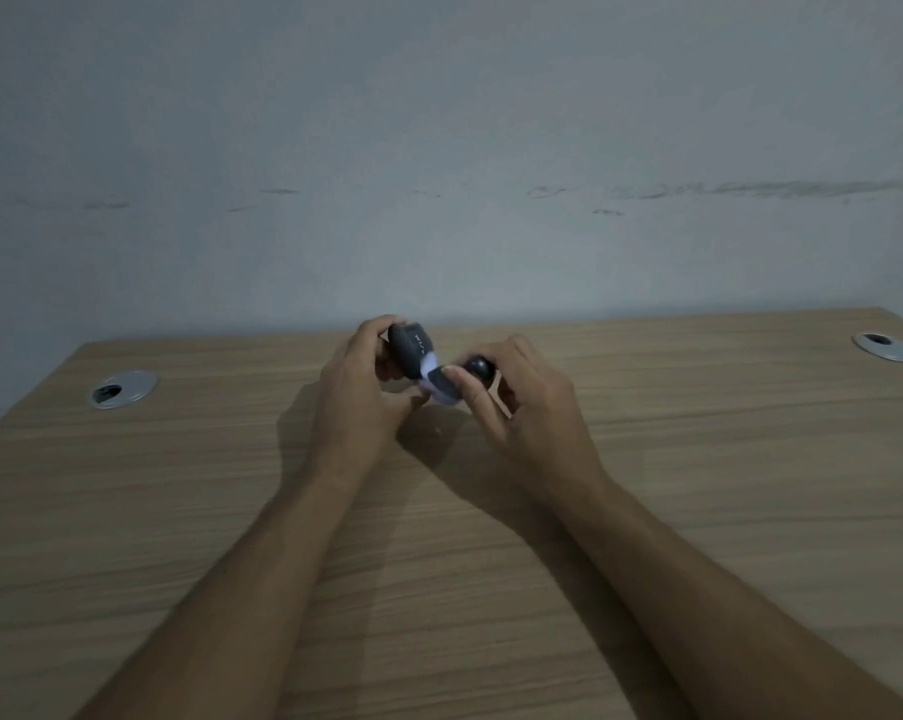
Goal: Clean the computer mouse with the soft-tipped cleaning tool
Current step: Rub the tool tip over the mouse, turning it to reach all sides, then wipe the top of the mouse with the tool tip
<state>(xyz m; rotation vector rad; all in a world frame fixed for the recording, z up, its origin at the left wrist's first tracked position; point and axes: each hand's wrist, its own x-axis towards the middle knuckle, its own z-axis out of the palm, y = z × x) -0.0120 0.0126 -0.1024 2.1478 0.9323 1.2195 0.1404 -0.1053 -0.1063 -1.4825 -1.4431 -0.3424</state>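
Observation:
A dark computer mouse (pixel 410 350) with small white lettering is lifted above the wooden desk (pixel 179 511), tilted on its side and gripped by my left hand (pixel 361 392). My right hand (pixel 517 402) holds the cleaning tool (pixel 478 368), which has a round dark end. Its pale soft tip (pixel 436 384) touches the lower edge of the mouse. My fingers hide most of the tool's body and the near side of the mouse.
Two round metal cable grommets sit in the desk, one at the left (pixel 122 389) and one at the far right (pixel 885 347). A grey scuffed wall (pixel 439 200) rises directly behind the desk's back edge.

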